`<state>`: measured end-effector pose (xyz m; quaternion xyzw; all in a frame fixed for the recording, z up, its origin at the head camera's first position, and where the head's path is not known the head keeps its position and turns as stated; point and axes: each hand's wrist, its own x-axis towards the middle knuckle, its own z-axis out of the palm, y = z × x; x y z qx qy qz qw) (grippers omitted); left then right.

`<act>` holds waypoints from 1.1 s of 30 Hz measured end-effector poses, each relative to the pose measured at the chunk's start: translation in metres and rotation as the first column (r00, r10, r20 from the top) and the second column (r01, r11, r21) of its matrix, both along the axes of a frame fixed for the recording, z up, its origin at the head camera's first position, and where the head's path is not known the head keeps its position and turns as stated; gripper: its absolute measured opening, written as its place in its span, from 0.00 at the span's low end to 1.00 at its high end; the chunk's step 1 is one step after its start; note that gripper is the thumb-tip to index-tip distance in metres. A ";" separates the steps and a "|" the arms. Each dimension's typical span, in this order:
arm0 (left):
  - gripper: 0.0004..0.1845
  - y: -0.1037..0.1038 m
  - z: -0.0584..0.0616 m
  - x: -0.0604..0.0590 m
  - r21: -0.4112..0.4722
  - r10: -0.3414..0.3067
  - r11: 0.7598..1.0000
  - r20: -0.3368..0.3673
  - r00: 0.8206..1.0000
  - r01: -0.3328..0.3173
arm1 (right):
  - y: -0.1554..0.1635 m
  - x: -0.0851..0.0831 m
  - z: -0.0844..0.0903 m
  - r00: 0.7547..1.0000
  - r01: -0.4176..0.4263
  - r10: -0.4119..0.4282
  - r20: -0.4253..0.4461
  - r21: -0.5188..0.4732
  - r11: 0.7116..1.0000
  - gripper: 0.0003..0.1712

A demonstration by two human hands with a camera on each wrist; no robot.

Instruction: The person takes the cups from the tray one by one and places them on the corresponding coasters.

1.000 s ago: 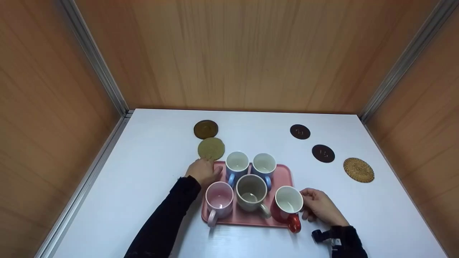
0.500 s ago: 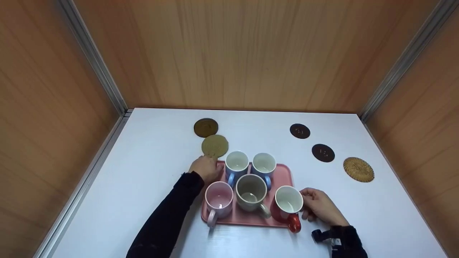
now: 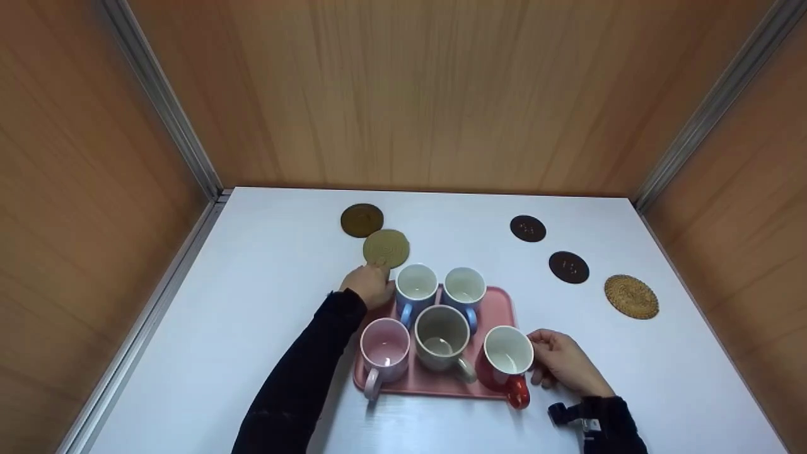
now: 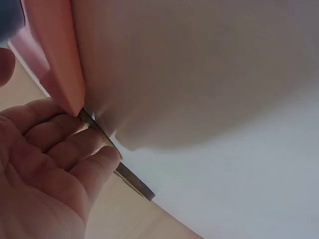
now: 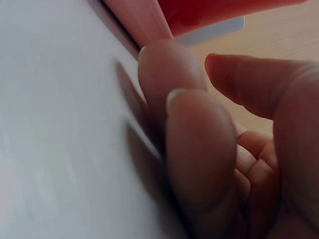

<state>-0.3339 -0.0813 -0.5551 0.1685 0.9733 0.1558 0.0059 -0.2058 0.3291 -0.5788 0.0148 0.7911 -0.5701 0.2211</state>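
Observation:
My left hand (image 3: 369,285) reaches over the tray's back left corner in the head view. Its fingertips press on a round olive-green coaster (image 3: 386,248) lying flat on the table. In the left wrist view the fingers (image 4: 75,149) extend onto this coaster's thin edge (image 4: 102,135), beside the pink tray. My right hand (image 3: 567,362) rests on the table by the tray's right side, fingers loosely curled and holding nothing. Closest to it is a red mug (image 3: 507,353) with a white inside. In the right wrist view the fingertips (image 5: 169,74) are right at the tray's edge (image 5: 144,20).
The pink tray (image 3: 429,386) also bears two blue mugs (image 3: 417,284), a grey-beige mug (image 3: 441,337) and a pink mug (image 3: 385,350). Behind lies a brown coaster (image 3: 362,220). Two dark coasters (image 3: 528,228) and a woven coaster (image 3: 631,296) lie right. Wooden panels (image 3: 403,94) enclose the table.
My left hand has slid the olive-green coaster to the right and a little farther back, behind the left blue mug. My right hand has stayed in place.

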 end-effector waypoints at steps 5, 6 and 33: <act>0.17 0.007 0.011 -0.008 0.003 -0.013 1.000 0.066 0.998 0.012 | 0.001 0.000 -0.002 1.000 -0.005 0.005 -0.009 -0.018 1.000 0.22; 0.17 0.008 0.012 -0.010 -0.009 -0.019 1.000 0.076 0.997 0.020 | 0.001 0.001 -0.003 1.000 -0.006 0.006 -0.008 -0.019 1.000 0.22; 0.23 0.038 0.030 -0.059 0.011 -0.040 0.999 0.255 0.966 0.038 | 0.003 0.001 -0.003 0.999 -0.009 0.009 -0.042 -0.014 1.000 0.24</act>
